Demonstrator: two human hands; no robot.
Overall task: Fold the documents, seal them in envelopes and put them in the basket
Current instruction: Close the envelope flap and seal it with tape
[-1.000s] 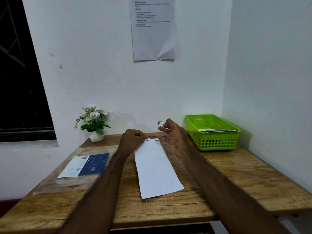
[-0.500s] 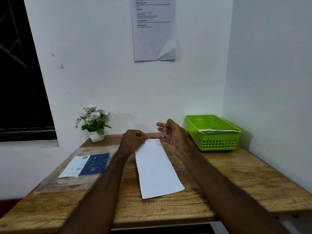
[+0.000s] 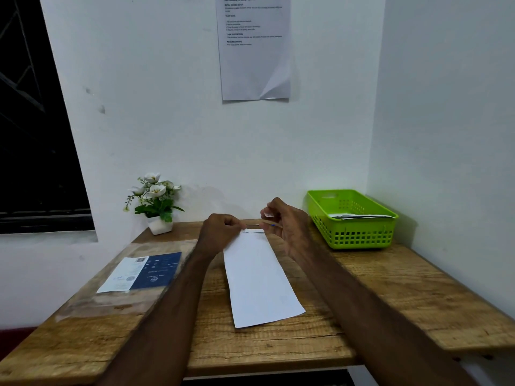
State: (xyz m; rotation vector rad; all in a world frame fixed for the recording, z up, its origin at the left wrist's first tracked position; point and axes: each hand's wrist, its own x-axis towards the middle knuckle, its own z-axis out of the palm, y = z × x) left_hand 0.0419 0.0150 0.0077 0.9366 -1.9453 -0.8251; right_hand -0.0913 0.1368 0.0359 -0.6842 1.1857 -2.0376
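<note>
Two hands are working the envelope at the table's far edge — left hand still pinching its flap corner, right hand now lifting away with a peeled strip pinched between fingers — sealing looks imminent, the basket waiting at the far right corner.

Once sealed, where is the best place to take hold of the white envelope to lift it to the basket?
Probably the long right edge of the white envelope, coming from the right. It lies flat on the table, that edge is bare, and the green basket sits on that side. The left hand pinches the far end, near the flap.
</note>
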